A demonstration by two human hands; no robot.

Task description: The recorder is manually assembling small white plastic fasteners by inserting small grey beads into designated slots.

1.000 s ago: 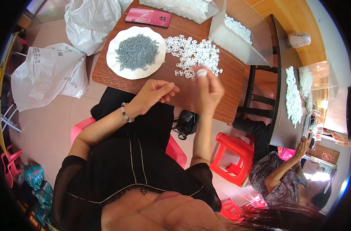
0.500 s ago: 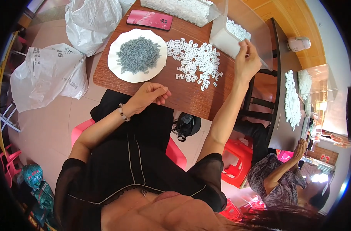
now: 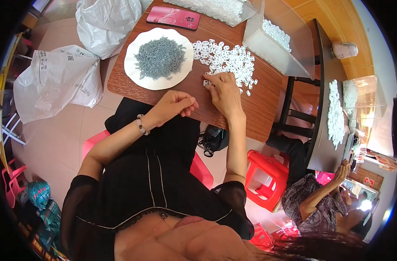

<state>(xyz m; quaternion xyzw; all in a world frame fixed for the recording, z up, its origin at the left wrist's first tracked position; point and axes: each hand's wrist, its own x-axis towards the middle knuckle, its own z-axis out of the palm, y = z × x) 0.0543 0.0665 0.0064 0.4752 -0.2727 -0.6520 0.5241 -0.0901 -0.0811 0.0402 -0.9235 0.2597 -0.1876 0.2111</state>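
Note:
A loose spread of small white plastic pieces with two holes each point(image 3: 226, 58) lies on the brown wooden table. At its near left edge, my right hand point(image 3: 226, 93) reaches down with thumb and index finger closing around one white piece point(image 3: 206, 82). My left hand point(image 3: 174, 105) hovers by the table's front edge, thumb pressed to curled fingers; whatever it may hold is hidden. Just beyond it stands a white scalloped plate point(image 3: 133, 78), heaped with small grey screw-like plugs point(image 3: 160, 57).
A pink phone point(image 3: 173, 17) lies behind the plate. Clear-sided bins point(image 3: 268, 48) of white pieces stand at the back and right. White sacks point(image 3: 59, 82) rest on the floor at left. A co-worker point(image 3: 313, 198) sits at a dark table point(image 3: 322, 150), near a red stool point(image 3: 266, 178).
My right hand has come down and left from beside the right bin to the near edge of the white pieces. My left hand has barely moved. The view has shifted slightly.

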